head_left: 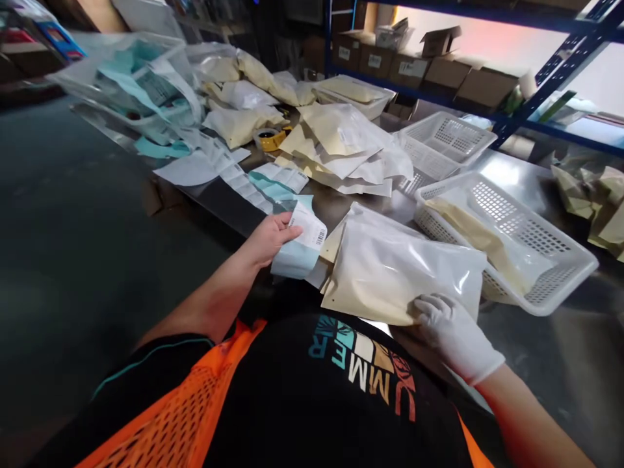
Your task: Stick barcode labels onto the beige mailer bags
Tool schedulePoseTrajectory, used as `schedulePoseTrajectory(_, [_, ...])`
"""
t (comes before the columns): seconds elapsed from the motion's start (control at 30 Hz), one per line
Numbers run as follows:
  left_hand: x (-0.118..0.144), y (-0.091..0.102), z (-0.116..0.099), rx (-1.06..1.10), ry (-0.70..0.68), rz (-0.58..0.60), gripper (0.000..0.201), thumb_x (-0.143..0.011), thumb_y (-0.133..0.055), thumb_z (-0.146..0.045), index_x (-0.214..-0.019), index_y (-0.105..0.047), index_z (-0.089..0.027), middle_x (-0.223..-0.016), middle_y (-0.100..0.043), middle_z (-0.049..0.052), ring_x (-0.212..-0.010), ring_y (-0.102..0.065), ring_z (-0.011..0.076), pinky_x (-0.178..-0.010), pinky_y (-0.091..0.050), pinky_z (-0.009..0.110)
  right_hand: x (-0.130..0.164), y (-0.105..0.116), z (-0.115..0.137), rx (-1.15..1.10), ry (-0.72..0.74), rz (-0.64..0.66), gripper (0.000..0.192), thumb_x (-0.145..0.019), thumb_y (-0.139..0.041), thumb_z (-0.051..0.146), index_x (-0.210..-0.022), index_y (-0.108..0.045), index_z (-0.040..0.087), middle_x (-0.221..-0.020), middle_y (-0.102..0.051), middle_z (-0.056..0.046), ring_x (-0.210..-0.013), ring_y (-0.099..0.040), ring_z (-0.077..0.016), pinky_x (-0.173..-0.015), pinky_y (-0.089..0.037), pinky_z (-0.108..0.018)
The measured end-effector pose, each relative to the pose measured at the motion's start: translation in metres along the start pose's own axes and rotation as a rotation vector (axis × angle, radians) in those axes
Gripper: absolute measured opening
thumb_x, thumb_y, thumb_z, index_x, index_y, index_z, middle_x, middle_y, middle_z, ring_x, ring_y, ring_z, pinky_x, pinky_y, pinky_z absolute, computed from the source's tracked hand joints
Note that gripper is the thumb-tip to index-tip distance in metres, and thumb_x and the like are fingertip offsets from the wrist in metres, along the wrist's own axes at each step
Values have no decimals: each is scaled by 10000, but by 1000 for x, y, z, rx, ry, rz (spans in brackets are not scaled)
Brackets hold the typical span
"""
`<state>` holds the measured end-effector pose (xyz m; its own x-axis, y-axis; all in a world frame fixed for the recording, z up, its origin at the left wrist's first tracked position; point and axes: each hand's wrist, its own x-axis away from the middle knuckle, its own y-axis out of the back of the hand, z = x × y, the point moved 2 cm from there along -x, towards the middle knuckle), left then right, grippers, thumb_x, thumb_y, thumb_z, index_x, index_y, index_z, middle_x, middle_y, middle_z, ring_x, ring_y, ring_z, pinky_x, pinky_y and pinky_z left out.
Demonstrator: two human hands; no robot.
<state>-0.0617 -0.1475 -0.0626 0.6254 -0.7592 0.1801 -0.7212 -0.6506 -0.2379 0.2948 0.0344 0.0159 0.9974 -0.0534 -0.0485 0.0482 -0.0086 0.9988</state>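
Black shirt [292, 390]: large letters U, M, M, E, R in several colours, inverted in this view and running from right to left.
White label [306, 224] in the left hand [273, 239]: a barcode [320, 236] beside small print, too fine to read.
Label strip [238, 177] on the surface: rows of print, illegible.
Shelf cartons [441, 73]: pale tags [374, 61] bearing dark marks, too blurred to decipher.
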Motion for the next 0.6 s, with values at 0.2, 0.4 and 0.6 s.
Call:
schedulePoseTrajectory(0.2, [40,-38,-20,-102,-11,399,588,-762,-908,-481,-1203,-765,-119,-1054,-828,130,-938,-793,302,-840,-631,370,-57,29,37,-60,61,-158,286,-1053,-572,308,-1281,-719,216,-1265,-748,-143,-1069,-685,-274,-905,-552,-425])
schedulePoseTrajectory(0.4, [55,-70,-16,-238,-85,597,493,-858,-839,-485,-1193,-764,-132,-1167,-798,138,-1135,-739,313,-1011,-570,385,-123,-14,77,107,-138,-435,258,-1091,-504,306,-1069,-745,215,-1010,-721,-95,-823,-531,-223,-719,-388,-360])
schedulePoseTrajectory(0.6, [59,-76,-8,-207,-8,556,508,-846,-788,-661,-889,-744,-156,-849,-749,56,-823,-682,208,-796,-559,298,-114,-38,83,126,-244,-453,238,-1098,-552,330,-1032,-740,200,-981,-688,-98,-838,-497,-225,-720,-344,-365])
